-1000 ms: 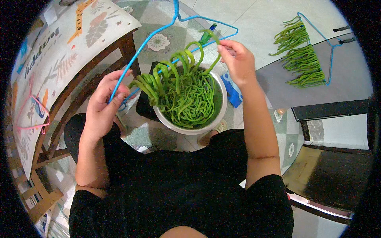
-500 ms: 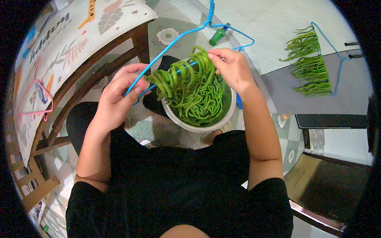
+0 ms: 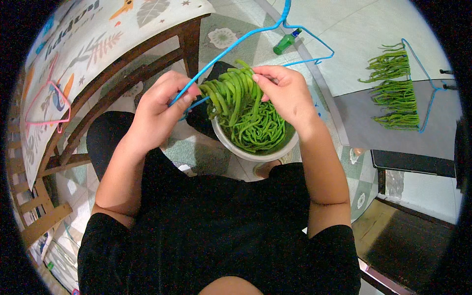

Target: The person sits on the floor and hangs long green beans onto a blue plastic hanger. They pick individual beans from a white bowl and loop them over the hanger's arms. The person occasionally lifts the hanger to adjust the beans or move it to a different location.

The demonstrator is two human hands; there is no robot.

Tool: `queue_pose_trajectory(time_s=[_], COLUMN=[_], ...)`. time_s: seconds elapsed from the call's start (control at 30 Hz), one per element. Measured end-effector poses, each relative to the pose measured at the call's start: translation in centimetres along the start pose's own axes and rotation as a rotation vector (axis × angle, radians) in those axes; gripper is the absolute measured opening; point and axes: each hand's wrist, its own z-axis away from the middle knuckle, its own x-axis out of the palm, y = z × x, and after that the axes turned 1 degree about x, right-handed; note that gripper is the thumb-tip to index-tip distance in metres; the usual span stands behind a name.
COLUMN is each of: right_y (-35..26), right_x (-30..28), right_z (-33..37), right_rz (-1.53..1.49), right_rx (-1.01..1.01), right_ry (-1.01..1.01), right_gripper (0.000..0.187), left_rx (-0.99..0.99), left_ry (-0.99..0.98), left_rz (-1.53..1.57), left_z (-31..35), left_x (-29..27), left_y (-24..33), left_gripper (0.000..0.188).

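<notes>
So the left hand [image 3: 164,110] has its fingers closed around one corner of a blue clothes hanger [image 3: 236,46], and the right hand [image 3: 285,96] is pinching at the far end of a bunch of limp long beans [image 3: 223,93] looped over the bottom bar. They sit right above a round basin [image 3: 258,158] with a heap of loose beans [image 3: 260,130] inside.

My worry: the load's bunched toward the left corner, so if the hanger tips, I reckon the loops could slide or drop off. Yanking a tangled one might snap it or drag its neighbours along too.

Texture-wise, the beans look soft, bendy and slightly wrinkled, like fat cords. The bar's slim and smooth-looking; the basin seems to be metal, dull grey at the rim. Off right, a second blue hanger [image 3: 434,90] carries a tidy bean fringe [image 3: 396,93].
</notes>
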Motion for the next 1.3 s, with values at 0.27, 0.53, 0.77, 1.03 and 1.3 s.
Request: queue_pose_trajectory(time_s=[0.27,0.53,0.77,1.03,1.3], right_y=[1.1,-2.1,-1.1,-0.4,-0.7], right_x=[-0.3,-0.5,1.5,1.3,2.5], right_z=[-0.4,-0.1,-0.8,-0.6,-0.7], right_rz=[0.144,0.738,0.769,0.839,0.866], right_rx=[-0.111,-0.825,-0.842,-0.939,-0.939], right_ry=[0.105,0.117,-0.199,-0.106,-0.081], right_gripper=[0.024,0.028,0.041,0.048,0.044], left_rx=[0.057,0.033,0.048,0.102,0.104], left_ry=[0.010,-0.005,0.001,-0.005,0.004], left_rz=[0.000,0.019,0.053,0.046,0.035], left_z=[-0.1,-0.1,-0.2,-0.1,-0.2], left_x=[0.1,0.1,0.3,0.4,0.4], left_y=[-0.2,-0.2,-0.4,-0.7,-0.9], left_gripper=[0.007,0.009,0.007,0.008,0.008])
